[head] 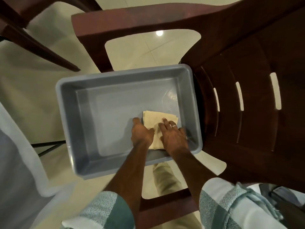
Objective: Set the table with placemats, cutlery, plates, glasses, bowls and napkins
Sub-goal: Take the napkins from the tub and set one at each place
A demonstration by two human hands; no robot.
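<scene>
**tablesetter_q:** Head cam, looking straight down. Both hands are in a grey plastic bin [125, 76] that sits on the seat of a dark brown chair [247, 80]. Only thing left in it afaict is a small stack of beige napkins [152, 119], lying in the bin's near right corner. What goes wrong from here?

**bin_there:** Grip, imo. Left hand [142, 132] is at the stack's left edge, fingers curled downward, but I can't tell if it's really pinching paper yet. Right hand [173, 134] lies flat on top, fingers [165, 123] straight and a bit spread, pressing. Thin paper, so lifting w/ one edge only prob fans the stack out or leaves the bottom sheets behind. Also the bin hangs off the seat's left side, over the floor; lean on that end and it might tip.

**tablesetter_q:** Orientation?

**bin_there:** Lying flat, a bit skewed vs the bin walls. Long axis looks like it runs near-to-far, the far end leaning slightly right, but the hands cover most of it, so that's a guess. Sheets look a little offset at the far end.
</scene>
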